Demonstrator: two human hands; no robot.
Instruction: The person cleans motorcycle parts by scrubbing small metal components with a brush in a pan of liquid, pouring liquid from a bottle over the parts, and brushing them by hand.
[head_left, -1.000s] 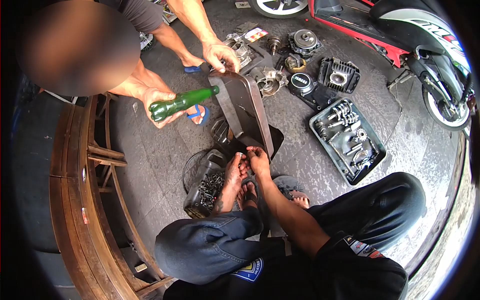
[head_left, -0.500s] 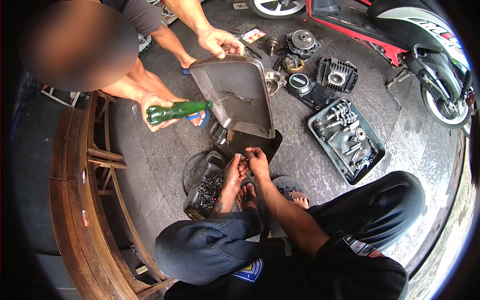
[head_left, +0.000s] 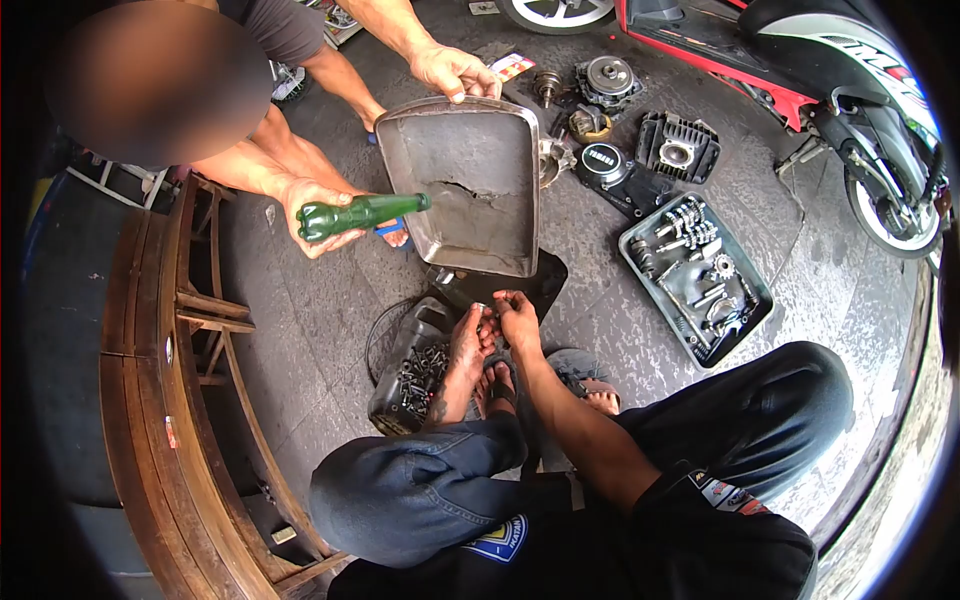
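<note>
My left hand (head_left: 468, 345) is palm up with its fingers curled, just above my feet. Close beside it, my right hand (head_left: 517, 322) pinches with the fingertips. Between the two hands is something small that I cannot make out. Left of my hands stands a dark container (head_left: 381, 407) with many bolts (head_left: 424, 375) in it. Beyond my fingers lies a dark flat tray (head_left: 549, 284), partly hidden. Above it a co-worker's hand (head_left: 458, 72) holds up a worn metal pan (head_left: 490, 155). The co-worker's other hand (head_left: 318, 215) grips a green plastic bottle (head_left: 365, 213), its neck over the pan.
At right, a grey tray (head_left: 690, 345) holds gears, shafts and small parts. Behind it lie a YAMAHA cover (head_left: 603, 166), a finned cylinder part (head_left: 677, 148) and a round engine part (head_left: 608, 82). A motorcycle (head_left: 780, 70) stands upper right, a wooden bench (head_left: 150, 330) at left.
The co-worker has tilted the pan so more of its inside faces me and shifted it slightly left. The bottle has moved slightly right. My hands have stayed almost in place.
</note>
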